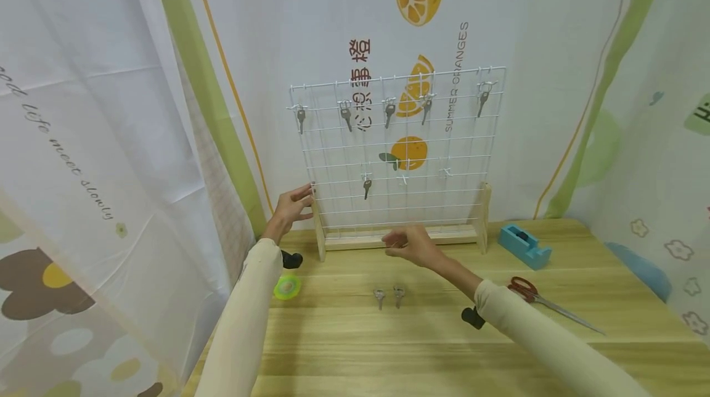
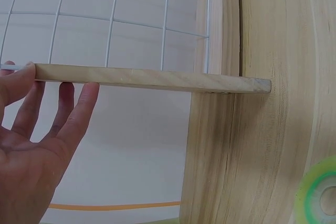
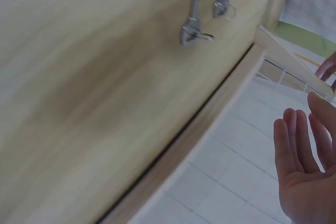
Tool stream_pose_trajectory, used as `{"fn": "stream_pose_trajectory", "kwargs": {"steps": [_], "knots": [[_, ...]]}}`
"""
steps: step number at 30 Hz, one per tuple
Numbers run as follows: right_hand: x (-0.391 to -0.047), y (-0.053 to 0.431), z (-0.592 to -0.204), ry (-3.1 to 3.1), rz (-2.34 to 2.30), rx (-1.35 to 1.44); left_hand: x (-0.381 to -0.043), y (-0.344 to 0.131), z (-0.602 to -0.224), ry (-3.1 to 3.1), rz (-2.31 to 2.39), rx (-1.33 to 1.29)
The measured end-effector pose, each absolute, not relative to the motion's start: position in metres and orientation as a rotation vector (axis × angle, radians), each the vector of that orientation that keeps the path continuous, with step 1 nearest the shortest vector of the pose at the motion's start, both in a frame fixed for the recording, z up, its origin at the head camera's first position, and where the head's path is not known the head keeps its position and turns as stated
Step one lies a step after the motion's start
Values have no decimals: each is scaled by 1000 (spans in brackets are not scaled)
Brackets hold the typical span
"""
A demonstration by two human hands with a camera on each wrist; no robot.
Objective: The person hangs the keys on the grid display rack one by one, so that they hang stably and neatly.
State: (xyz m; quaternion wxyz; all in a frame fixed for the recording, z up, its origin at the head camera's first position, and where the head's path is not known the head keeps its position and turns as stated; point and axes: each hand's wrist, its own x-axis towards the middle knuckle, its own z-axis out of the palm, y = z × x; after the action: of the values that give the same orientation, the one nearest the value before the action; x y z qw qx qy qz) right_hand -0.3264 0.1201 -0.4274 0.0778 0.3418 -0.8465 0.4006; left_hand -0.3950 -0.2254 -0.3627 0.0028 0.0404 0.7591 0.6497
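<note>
A white wire grid rack stands on a wooden base (image 1: 355, 242) with an upright at each side. My left hand (image 1: 293, 204) holds the left wooden upright (image 2: 157, 79) near its top, thumb on one side and fingertips along the other. Several keys hang in a row on the upper hooks, among them a right-end key (image 1: 483, 101). One more key (image 1: 367, 188) hangs lower, left of two bare hooks (image 1: 446, 172). In front of the base hovers my right hand (image 1: 415, 246), fingers loosely bent with nothing in them. Two keys with rings (image 3: 191, 24) lie on the table below it.
To the right of the rack sit a blue tape dispenser (image 1: 524, 246) and red-handled scissors (image 1: 524, 287). A green-yellow round item (image 1: 287, 286) lies near the left forearm. Printed curtains (image 1: 327, 8) hang close behind and beside the wooden table (image 1: 344, 354).
</note>
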Motion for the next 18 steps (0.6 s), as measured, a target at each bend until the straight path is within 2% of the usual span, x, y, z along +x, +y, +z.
{"fn": "stream_pose_trajectory", "kwargs": {"steps": [18], "knots": [[-316,117,-489,-2619,1200,1121,-397,-226,-364,2382,2028,113]]}}
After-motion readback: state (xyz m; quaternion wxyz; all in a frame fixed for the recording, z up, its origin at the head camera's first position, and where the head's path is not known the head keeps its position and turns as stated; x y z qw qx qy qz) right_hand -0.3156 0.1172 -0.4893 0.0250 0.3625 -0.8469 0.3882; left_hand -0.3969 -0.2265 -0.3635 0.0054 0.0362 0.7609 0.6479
